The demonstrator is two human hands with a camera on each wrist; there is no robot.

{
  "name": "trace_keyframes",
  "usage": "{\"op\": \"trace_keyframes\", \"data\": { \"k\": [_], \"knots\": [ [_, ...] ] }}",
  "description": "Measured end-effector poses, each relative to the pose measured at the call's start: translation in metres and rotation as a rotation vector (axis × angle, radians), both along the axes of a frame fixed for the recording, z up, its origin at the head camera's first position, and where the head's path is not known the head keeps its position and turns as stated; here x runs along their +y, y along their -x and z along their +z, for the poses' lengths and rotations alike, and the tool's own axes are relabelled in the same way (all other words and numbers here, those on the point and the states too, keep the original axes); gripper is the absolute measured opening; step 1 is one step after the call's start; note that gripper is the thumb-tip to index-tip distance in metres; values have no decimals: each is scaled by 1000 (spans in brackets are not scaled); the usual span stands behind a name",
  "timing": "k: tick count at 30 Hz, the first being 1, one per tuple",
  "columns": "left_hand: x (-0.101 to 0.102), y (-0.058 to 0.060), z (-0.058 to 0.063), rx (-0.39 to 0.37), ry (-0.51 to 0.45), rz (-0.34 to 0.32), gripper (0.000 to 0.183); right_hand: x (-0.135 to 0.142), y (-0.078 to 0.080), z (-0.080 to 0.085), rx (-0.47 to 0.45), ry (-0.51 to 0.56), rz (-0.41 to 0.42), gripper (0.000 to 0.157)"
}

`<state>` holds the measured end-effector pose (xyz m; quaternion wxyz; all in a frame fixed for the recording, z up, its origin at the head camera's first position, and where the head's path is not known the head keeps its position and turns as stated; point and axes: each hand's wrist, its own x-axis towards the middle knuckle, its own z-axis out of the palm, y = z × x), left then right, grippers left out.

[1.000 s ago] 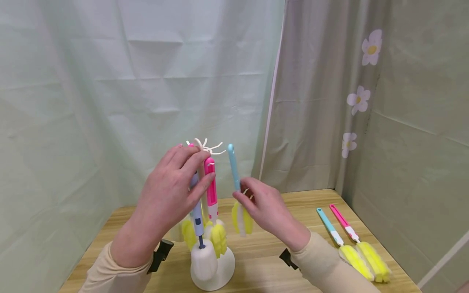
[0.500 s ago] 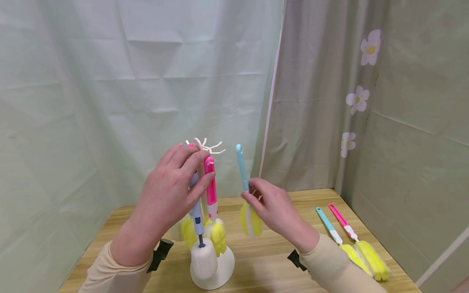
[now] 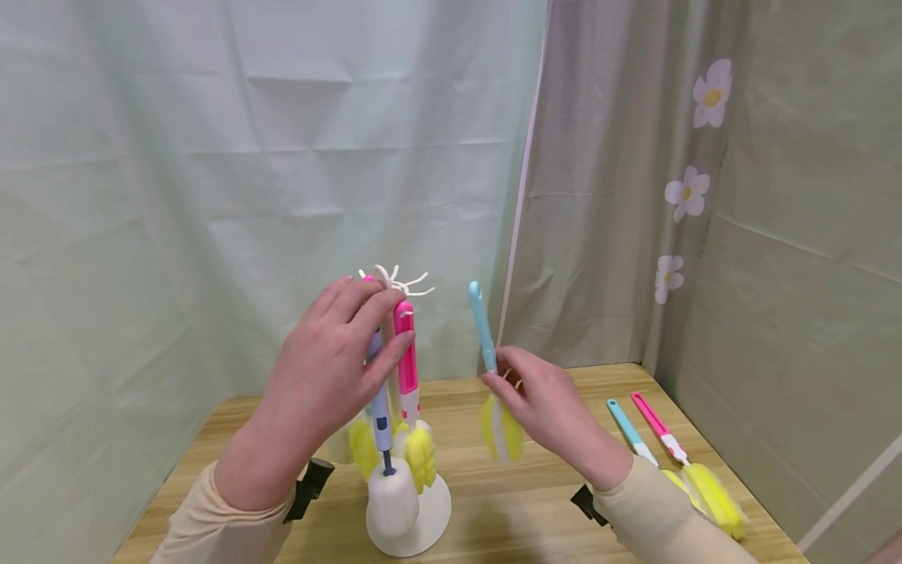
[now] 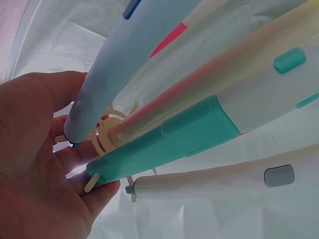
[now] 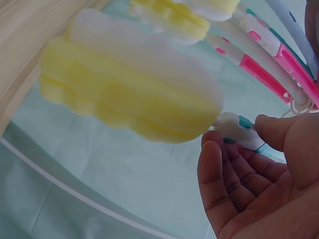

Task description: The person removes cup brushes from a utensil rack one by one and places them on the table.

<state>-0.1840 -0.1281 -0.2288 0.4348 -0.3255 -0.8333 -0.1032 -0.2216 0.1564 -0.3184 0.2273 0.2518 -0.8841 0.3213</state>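
Observation:
My left hand (image 3: 327,352) grips the top of a white brush stand (image 3: 433,529), just below its thin hooks. Bottle brushes hang there head down: a pink-handled one (image 3: 407,362), a lilac-blue one with a white head (image 3: 392,501), and others partly hidden by the hand. In the left wrist view a green handle (image 4: 149,154) and a grey-white one (image 4: 214,182) also hang near the fingers. My right hand (image 3: 546,403) pinches a light-blue sponge bottle brush (image 3: 482,325) at its white neck, off the table and right of the stand. Its head is yellow and white sponge (image 5: 129,89).
Two more sponge bottle brushes, one blue-handled (image 3: 627,423) and one pink-handled (image 3: 655,419), lie side by side on the right of the wooden table (image 3: 493,501). My right sleeve covers part of their heads. Pale curtains (image 3: 296,172) enclose the table behind and at the sides.
My right hand has carried the light-blue sponge bottle brush to the right, away from the stand. The left hand has stayed at the stand's top.

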Motion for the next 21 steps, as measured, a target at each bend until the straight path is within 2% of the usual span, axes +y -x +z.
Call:
{"op": "trace_keyframes", "data": {
  "k": [11, 21],
  "knots": [
    [1, 0, 0, 0, -7, 3, 42, 16, 1, -10, 78, -56, -28, 11],
    [0, 1, -2, 9, -13, -4, 42, 33, 2, -15, 53, -80, -71, 11]
  ]
}}
